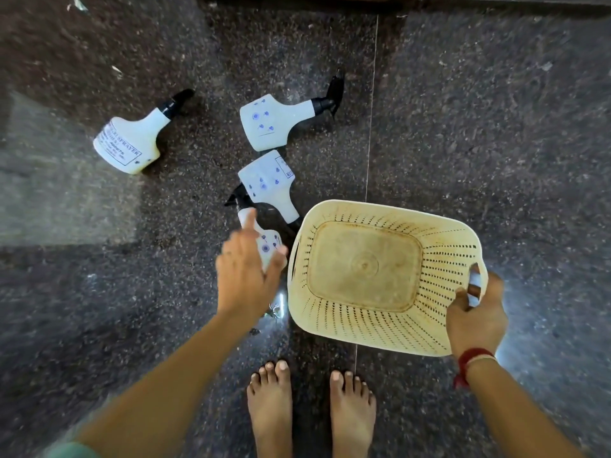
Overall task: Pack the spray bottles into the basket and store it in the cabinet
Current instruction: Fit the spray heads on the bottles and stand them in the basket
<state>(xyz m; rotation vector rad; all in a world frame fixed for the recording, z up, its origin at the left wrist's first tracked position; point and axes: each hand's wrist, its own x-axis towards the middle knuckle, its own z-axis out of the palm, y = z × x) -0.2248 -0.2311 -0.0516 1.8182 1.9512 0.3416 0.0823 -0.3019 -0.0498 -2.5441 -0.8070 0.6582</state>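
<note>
**Four bottles on the stone floor, basket empty**

A dark speckled stone floor (496, 110) fills the view, crossed by one thin pale joint line, with the person's bare feet (310, 404) at the bottom edge. Four white spray bottles lie on their sides on it. The far-left bottle (127, 142) lies well apart from the rest; the upper bottle (274, 122) and the middle bottle (271, 188) lie near each other in the centre; the nearest bottle (267, 241) lies just beside the basket's left wall, its black trigger head pointing away from the person.

The cream perforated basket (363, 328) holds nothing yet. The right hand (476, 312) is curled tight around its right handle, fingers through the slot, and the basket looks tipped toward the bottles. The left hand (248, 269) is spread above the nearest bottle, thumb and fingers apart; whether it already touches the plastic cannot be told.

The step in hand seems to be the first pick. It would go best by closing on the body or neck, not the trigger, then laying the bottle flat along the basket floor so room remains for three more. Keeping the basket steady and its mouth close shortens each carry.
</note>
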